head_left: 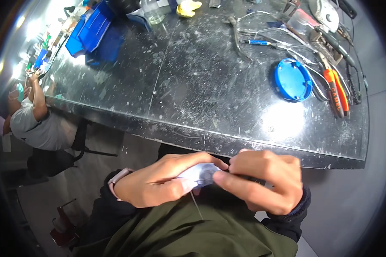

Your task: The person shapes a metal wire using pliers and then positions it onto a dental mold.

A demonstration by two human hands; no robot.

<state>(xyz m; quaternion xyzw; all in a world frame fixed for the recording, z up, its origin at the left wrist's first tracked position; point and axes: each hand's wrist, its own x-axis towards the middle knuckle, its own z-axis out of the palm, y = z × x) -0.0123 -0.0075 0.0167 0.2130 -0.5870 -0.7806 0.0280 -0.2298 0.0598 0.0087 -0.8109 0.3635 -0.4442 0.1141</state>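
In front of my lap, below the table's near edge, a small pale lavender-white piece [200, 174], which looks like folded cloth, is pinched in my left hand [156, 182]. That hand's fingers curl over its top, with the thumb pressing from below. My right hand [268, 177] is closed with its thumb against the right end of the same piece. Whether its fingers hold anything else is hidden. A thin, straight wire-like strand [196, 205] hangs beneath the piece in front of the dark green apron [201, 233].
On the dark scuffed table [193, 85] are a round blue lid [293, 80], orange-handled pliers [333, 88], several metal pliers and a blue-handled tool [258, 42]. Blue bins [90, 28], a glass jar [152, 12] and a yellow object [188, 7] stand farther back. Another person [43, 124] sits at left.
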